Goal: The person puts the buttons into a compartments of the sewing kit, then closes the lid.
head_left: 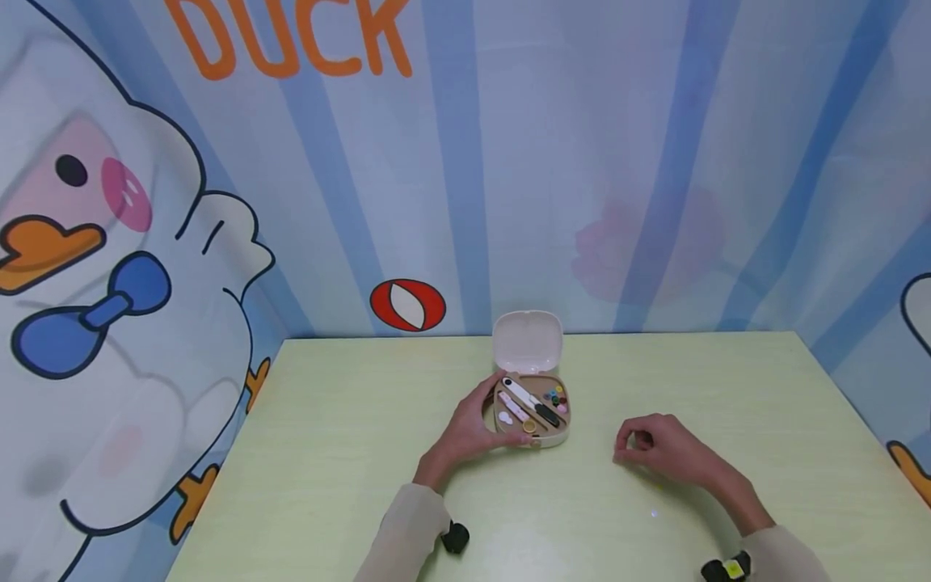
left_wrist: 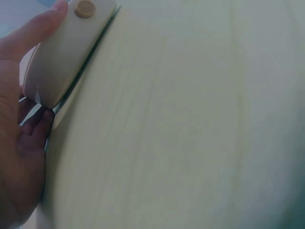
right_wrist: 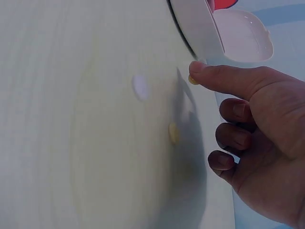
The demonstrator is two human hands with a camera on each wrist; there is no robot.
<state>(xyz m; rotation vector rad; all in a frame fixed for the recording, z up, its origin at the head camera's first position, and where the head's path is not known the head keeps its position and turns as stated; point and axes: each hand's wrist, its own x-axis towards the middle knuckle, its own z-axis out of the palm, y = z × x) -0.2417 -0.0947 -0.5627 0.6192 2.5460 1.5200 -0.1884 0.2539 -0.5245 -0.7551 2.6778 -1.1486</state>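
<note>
Box (head_left: pixel 556 440) is on the bench (head_left: pixel 327 420), lid (head_left: pixel 527 341) raised at its twelve o'clock. Key relation, as we judge it: the box lies at about ten o'clock from the right grip (head_left: pixel 669 449), near but not touching. The left grip (head_left: pixel 471 426) is the nearer one, at the box's eight o'clock, thumb along the front, fingers curled round the side, holding it. The right grip pinches a small yellow piece (right_wrist: pixel 192 80) between thumb and index, other fingers curled loosely. Inside the box, a white tool (head_left: pixel 525 395) with a black end has its long axis from ten to four o'clock; coloured pieces (head_left: pixel 556 398) sit at two o'clock.

Hard to make out: the thumb covers most of the yellow piece, so we can't tell its shape, and the head view doesn't show it. Left fingertips are partly behind the box. Left wrist view cuts the box off above its round clasp (left_wrist: pixel 85 8). Right wrist view has a whitish patch (right_wrist: pixel 140 87) and a yellowish patch (right_wrist: pixel 173 133); loose pieces or glare, we can't say.
</note>
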